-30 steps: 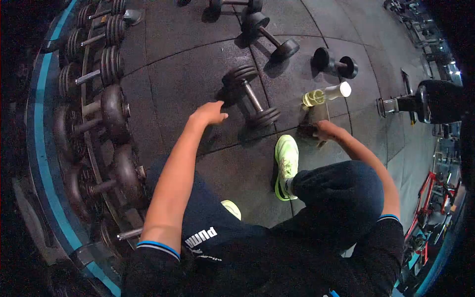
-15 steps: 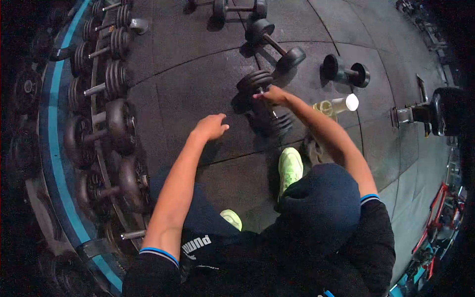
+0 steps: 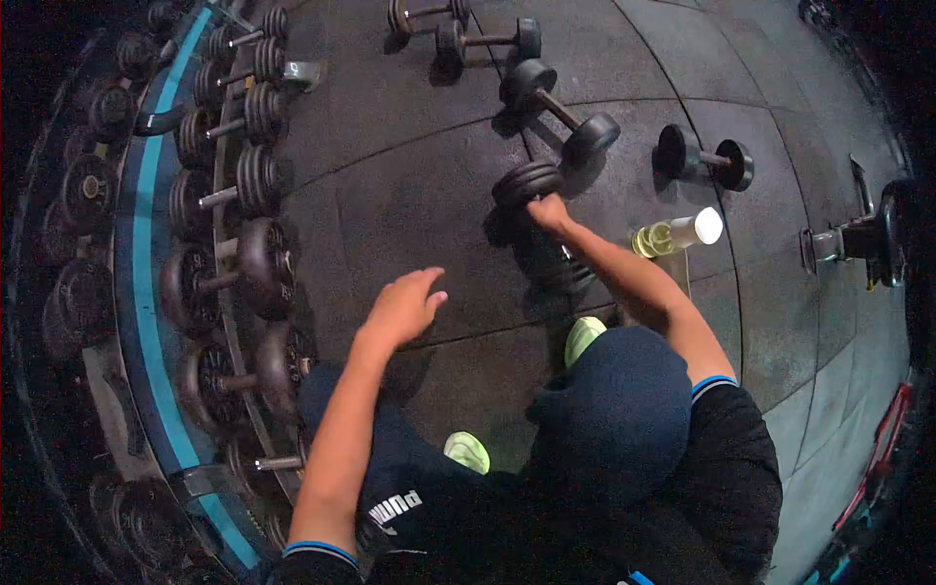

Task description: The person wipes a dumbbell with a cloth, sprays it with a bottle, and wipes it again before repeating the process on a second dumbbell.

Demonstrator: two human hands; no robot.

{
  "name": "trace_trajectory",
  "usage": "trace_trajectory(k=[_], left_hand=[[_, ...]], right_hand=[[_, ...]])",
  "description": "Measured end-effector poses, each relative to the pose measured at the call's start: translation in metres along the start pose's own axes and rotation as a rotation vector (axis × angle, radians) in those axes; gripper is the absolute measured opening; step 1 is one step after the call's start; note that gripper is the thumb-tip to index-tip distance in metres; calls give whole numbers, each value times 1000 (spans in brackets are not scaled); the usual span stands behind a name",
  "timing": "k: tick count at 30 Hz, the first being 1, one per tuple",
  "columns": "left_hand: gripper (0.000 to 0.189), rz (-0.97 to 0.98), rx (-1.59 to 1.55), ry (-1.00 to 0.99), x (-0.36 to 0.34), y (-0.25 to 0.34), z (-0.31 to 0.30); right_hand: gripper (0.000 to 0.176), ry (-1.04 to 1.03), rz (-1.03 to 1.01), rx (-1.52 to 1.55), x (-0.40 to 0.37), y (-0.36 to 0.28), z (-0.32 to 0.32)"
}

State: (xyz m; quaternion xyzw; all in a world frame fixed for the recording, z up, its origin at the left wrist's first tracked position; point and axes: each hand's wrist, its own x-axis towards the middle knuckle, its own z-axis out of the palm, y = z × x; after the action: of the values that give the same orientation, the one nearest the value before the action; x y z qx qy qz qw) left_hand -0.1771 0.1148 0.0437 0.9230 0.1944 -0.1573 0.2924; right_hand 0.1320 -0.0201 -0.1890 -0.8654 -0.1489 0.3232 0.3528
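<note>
My right hand (image 3: pixel 551 212) is wrapped round the handle of a black dumbbell (image 3: pixel 527 183) with stacked plates at each end. My forearm covers part of its nearer end, and it appears to rest on the dark floor mat. Over the floor to the left, my left hand (image 3: pixel 403 305) is held out with fingers and thumb apart, touching nothing. A second dumbbell (image 3: pixel 590 138) with round heads lies just beyond the one I grip. Right of my forearm stands a bottle (image 3: pixel 673 236) of yellowish liquid with a white cap.
A rack of dumbbells (image 3: pixel 266 268) runs along my left, beside a blue strip (image 3: pixel 146 244). More dumbbells lie ahead, one on the right (image 3: pixel 705 158) and one at the back (image 3: pixel 487 41). Bench-like equipment (image 3: pixel 858 234) stands far right. My shoes (image 3: pixel 468 452) are below.
The view has shifted, so the floor and rack appear lower and further right. My left hand has moved slightly closer to my body. My right hand stays on the dumbbell.
</note>
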Motion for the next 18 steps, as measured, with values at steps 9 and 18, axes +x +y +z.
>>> trace_trajectory(k=[9,18], left_hand=[[56,-94,-171,25,-13,14,6],[118,-303,-1557,-143,31,72,39]], right_hand=[[41,186,-445,264,-68,19,18],[61,-226,-618,18,-170,27,-13]])
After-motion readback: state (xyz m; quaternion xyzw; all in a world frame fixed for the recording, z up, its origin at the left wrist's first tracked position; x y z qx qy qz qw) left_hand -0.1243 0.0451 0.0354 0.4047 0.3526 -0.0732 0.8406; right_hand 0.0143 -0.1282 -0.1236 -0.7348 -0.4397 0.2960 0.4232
